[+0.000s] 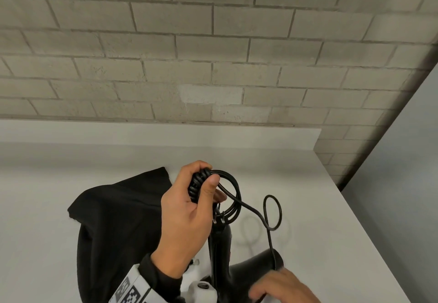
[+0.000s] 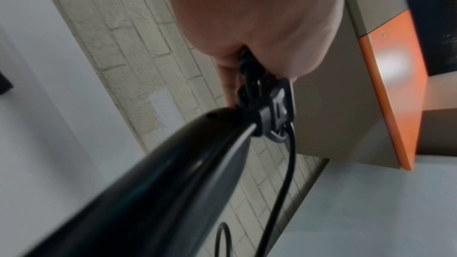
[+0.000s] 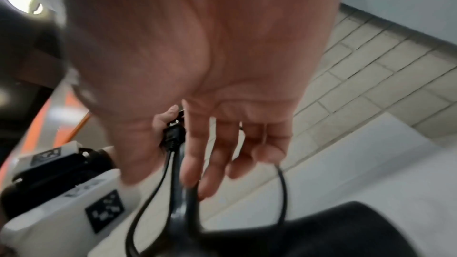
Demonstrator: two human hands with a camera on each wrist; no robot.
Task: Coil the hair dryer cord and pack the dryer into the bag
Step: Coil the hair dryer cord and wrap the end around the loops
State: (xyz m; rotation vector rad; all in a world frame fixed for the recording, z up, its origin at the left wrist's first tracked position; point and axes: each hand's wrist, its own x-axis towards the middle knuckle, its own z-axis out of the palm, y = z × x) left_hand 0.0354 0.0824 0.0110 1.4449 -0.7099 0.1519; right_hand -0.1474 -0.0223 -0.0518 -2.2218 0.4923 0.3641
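My left hand point(image 1: 203, 184) is raised above the white counter point(image 1: 308, 208) and grips a bundle of coiled black cord point(image 1: 198, 184); its fist point(image 2: 247, 62) closes round the coils. From the bundle hang a couple of wider turns and one loose loop point(image 1: 272, 212). The black hair dryer point(image 1: 220, 243) hangs under that hand, handle up point(image 2: 173, 183), barrel toward the lower right. The cord runs down to my right hand point(image 1: 279, 286), low at the barrel, fingers loosely extended point(image 3: 222, 173), the cord passing by its fingertips. The black bag point(image 1: 113, 219) lies flat on the counter behind my left hand.
A grey brick wall point(image 1: 213, 54) and a low white backsplash point(image 1: 166, 134) bound the counter at the back. The counter's right edge point(image 1: 369, 231) runs diagonally, with a drop beyond it. An orange-edged panel point(image 2: 390, 85) shows in the left wrist view.
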